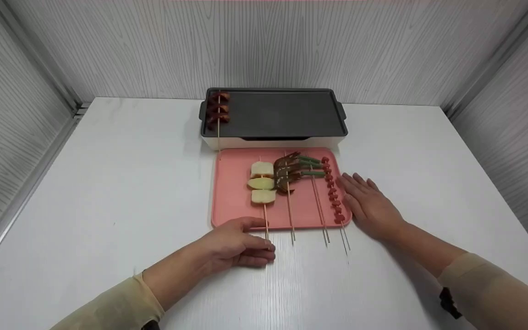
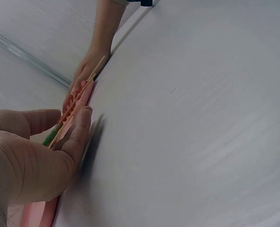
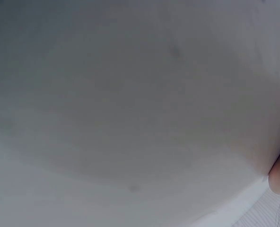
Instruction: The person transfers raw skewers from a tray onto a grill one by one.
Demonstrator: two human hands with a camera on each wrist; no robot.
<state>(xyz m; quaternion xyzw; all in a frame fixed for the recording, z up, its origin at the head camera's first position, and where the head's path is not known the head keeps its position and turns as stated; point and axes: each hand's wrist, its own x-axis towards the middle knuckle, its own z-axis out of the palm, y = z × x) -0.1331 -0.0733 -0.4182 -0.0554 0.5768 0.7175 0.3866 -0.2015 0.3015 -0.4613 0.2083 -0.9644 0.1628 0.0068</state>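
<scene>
My left hand (image 1: 241, 243) is at the tray's near edge, around the sticks of a skewer of pale slices (image 1: 263, 196). In the left wrist view a gap separates its thumb (image 2: 43, 120) from its fingers (image 2: 78, 135). My right hand (image 1: 374, 206) lies flat on the table against the right edge of the pink tray (image 1: 232, 211). Also on the tray are a skewer of brown, striped pieces (image 1: 282, 174), a skewer with green pieces (image 1: 313, 173) and a skewer of small red chunks (image 1: 332, 192). The right wrist view shows mostly blurred white surface.
Behind the tray stands a black-topped griddle (image 1: 282, 112) with a white base. A skewer of dark reddish-brown pieces (image 1: 218, 109) lies on its left end, its stick reaching over the tray's corner. White table (image 1: 131, 183) surrounds them, with grained panels (image 1: 264, 46) behind and beside.
</scene>
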